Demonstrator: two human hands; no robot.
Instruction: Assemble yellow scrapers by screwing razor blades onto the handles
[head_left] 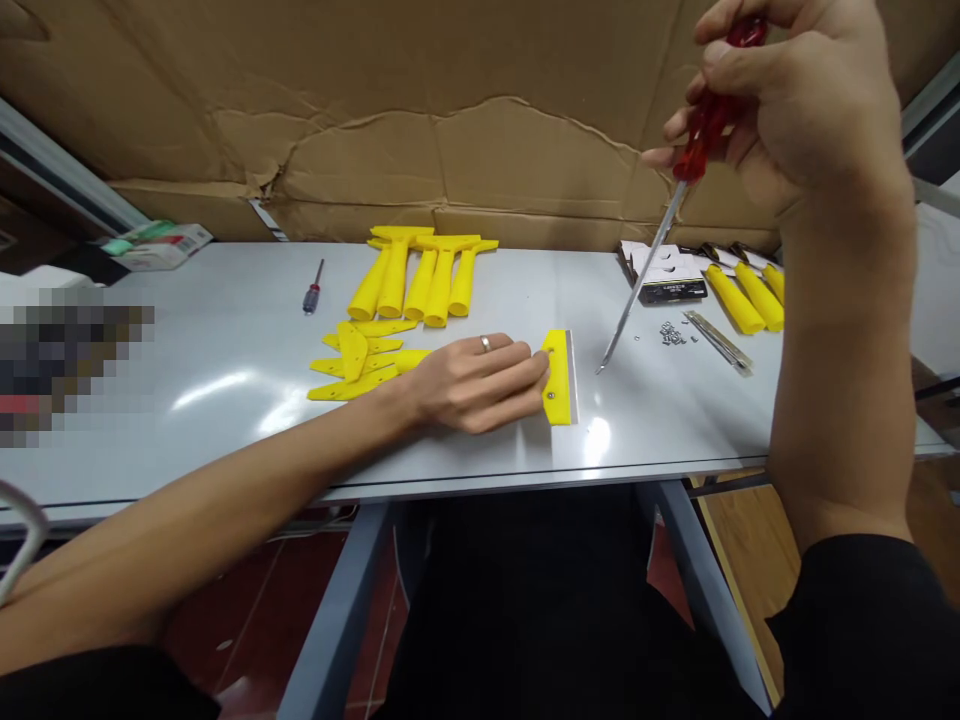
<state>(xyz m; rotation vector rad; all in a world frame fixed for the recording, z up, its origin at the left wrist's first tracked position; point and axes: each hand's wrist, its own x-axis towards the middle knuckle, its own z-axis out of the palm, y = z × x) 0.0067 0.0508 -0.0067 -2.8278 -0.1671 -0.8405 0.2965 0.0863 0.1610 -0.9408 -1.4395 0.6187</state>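
Note:
My left hand is closed around a yellow scraper on the table, its fingers near the head. A metal blade runs along the scraper's right edge, and a screw shows in the lower part of the head. Raised at the upper right, my right hand grips a screwdriver by its red handle. The long shaft slants down to the left, its tip over the table and apart from the scraper. Loose yellow head plates lie in a pile left of my left hand.
Several yellow scraper bodies lie at the back. A small screwdriver is to their left. Toward the right are small screws, a packet of blades, a black-and-white box and more yellow handles. Cardboard stands behind.

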